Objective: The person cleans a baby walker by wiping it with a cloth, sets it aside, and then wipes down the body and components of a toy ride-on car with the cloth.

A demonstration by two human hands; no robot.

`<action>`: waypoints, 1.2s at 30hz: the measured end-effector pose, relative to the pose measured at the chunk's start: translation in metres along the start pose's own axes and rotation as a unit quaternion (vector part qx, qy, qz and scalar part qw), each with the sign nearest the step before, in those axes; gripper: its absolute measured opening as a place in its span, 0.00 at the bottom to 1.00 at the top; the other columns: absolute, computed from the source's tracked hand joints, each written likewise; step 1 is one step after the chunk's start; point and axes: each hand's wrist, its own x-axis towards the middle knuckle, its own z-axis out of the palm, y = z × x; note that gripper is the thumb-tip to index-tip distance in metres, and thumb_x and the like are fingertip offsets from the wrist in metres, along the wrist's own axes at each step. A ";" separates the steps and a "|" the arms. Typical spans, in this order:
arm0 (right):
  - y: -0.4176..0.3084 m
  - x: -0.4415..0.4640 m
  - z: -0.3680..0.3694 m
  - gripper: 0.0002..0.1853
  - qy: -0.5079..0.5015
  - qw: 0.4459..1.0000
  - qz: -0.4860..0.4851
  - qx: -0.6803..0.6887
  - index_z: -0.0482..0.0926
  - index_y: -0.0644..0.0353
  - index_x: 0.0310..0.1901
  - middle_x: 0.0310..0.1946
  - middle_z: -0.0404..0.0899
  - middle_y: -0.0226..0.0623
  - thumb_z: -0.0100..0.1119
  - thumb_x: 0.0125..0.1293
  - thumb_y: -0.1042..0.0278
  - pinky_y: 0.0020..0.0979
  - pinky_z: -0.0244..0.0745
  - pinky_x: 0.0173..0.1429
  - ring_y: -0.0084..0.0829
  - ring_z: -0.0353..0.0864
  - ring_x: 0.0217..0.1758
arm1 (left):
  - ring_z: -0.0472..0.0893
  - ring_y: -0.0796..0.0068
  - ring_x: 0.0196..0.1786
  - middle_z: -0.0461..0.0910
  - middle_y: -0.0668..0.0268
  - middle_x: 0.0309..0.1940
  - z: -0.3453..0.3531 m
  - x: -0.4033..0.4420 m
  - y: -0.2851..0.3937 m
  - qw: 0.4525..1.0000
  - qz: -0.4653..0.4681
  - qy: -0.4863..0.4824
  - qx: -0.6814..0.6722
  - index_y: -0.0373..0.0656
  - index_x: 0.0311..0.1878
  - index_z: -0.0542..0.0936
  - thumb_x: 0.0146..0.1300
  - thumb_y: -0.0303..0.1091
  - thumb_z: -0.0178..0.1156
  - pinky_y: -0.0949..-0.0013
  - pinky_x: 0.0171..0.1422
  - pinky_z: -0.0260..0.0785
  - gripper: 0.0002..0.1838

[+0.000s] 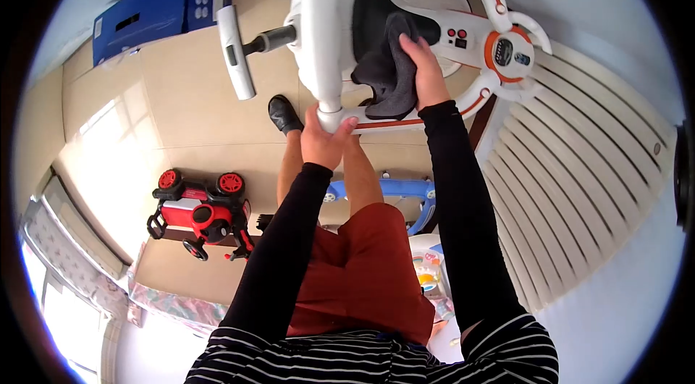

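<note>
A white ride-on toy [318, 36] with orange trim, a black seat [373, 11] and a round control panel [504, 53] fills the top middle. My right hand [426, 71] grips a dark grey cloth [398, 83], bunched over the toy's seat and side rail. To the left, my left hand [324, 139] is wrapped round the lower end of the toy's white bar, thumb and fingers on either side of it. A push handle [237, 52] sticks out at the toy's left.
A blue box [145, 18] lies at the upper left. On the tiled floor at the lower left stands a red and black toy car [206, 214]. A blue toy frame [398, 188] is behind my legs. A slatted white panel [572, 174] is at the right.
</note>
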 end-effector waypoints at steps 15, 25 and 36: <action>0.034 0.074 0.034 0.15 -0.113 0.391 -0.589 -0.698 0.86 0.46 0.48 0.54 0.76 0.23 0.64 0.58 0.68 0.43 0.78 0.51 0.34 0.75 0.49 | 0.86 0.60 0.47 0.85 0.52 0.46 0.006 -0.003 -0.001 0.995 0.041 0.044 0.074 0.35 0.62 0.72 0.59 0.52 0.77 0.60 0.53 0.78 0.38; 0.017 0.084 0.013 0.17 -0.333 0.785 -0.129 -0.506 0.89 0.58 0.52 0.51 0.87 0.43 0.66 0.64 0.62 0.37 0.81 0.58 0.41 0.87 0.50 | 0.86 0.60 0.47 0.85 0.51 0.46 0.005 -0.002 0.000 0.997 0.032 0.044 0.057 0.35 0.64 0.72 0.59 0.50 0.77 0.60 0.54 0.77 0.39; 0.000 0.043 0.019 0.30 -0.030 0.998 -0.027 -0.049 0.73 0.66 0.67 0.52 0.85 0.42 0.69 0.69 0.59 0.32 0.81 0.58 0.34 0.88 0.50 | 0.88 0.49 0.46 0.86 0.49 0.44 0.005 -0.003 -0.001 0.993 0.055 0.057 0.086 0.37 0.61 0.72 0.57 0.49 0.79 0.55 0.50 0.79 0.37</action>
